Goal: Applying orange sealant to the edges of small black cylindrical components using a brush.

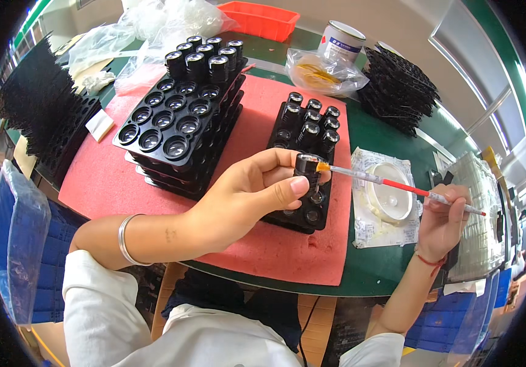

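Between the thumb and fingers of my left hand (238,196) is a black lens barrel (307,164) with a glassy top. My right hand (443,221) grips the rear of a slim brush (391,183) with a red and clear handle. The brush's orange tip meets the upper rim of the lens barrel. Under the left hand, partly hidden by it, lies a black tray (312,221) with several upright lens barrels in its far rows. To the left, a taller stack of black trays (180,156) carries more lens barrels standing at its far end and others seated in round pockets.
A pink foam mat (244,254) covers much of the green table. Right of it, a shallow white dish (391,211) rests on paper. Behind are a metal can (340,41), a bagged yellow item (321,74), a red bin (260,21) and stacked black trays (397,88).
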{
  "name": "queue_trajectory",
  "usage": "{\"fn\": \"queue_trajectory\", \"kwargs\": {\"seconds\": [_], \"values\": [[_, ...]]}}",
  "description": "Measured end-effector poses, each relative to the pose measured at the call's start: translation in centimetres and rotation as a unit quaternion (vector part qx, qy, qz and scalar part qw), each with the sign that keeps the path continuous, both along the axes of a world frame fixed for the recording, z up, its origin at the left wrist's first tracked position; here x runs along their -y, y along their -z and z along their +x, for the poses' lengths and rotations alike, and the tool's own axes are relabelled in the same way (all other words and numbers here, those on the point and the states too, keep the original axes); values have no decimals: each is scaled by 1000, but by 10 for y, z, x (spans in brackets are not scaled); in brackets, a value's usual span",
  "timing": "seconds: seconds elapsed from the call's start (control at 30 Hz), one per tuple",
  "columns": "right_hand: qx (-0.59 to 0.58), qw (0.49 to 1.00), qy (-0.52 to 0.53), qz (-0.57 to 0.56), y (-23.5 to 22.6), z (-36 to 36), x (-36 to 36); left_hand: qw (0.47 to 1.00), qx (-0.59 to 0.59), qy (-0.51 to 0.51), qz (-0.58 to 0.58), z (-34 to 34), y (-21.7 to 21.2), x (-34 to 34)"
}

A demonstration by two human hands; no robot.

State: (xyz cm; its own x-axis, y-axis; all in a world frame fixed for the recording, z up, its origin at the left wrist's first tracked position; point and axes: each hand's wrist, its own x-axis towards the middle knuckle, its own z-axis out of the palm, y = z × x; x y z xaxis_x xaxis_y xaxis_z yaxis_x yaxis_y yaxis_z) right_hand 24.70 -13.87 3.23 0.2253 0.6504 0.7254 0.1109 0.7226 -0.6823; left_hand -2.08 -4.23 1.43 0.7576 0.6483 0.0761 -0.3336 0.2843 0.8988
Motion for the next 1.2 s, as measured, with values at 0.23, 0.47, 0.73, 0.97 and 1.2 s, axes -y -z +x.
{"fn": "queue_trajectory", "kwargs": {"seconds": [0.23, 0.47, 0.73, 0.97, 1.2], "values": [[-1, 1000, 12, 9, 0, 4, 0, 1000, 4, 6, -6, -2, 4, -4], [-5, 993, 114, 12, 1, 14, -7, 964, 38, -43, 258, -21, -29, 9], [3, 983, 182, 18, 4, 21, -6, 682, -201, -418, 565, -55, -73, -28], [4, 983, 184, 13, 1, 19, -6, 629, -393, -337, 579, -79, -59, -85], [10, 982, 190, 16, 2, 22, -5, 646, -403, -311, 569, -73, -61, -86]]}}
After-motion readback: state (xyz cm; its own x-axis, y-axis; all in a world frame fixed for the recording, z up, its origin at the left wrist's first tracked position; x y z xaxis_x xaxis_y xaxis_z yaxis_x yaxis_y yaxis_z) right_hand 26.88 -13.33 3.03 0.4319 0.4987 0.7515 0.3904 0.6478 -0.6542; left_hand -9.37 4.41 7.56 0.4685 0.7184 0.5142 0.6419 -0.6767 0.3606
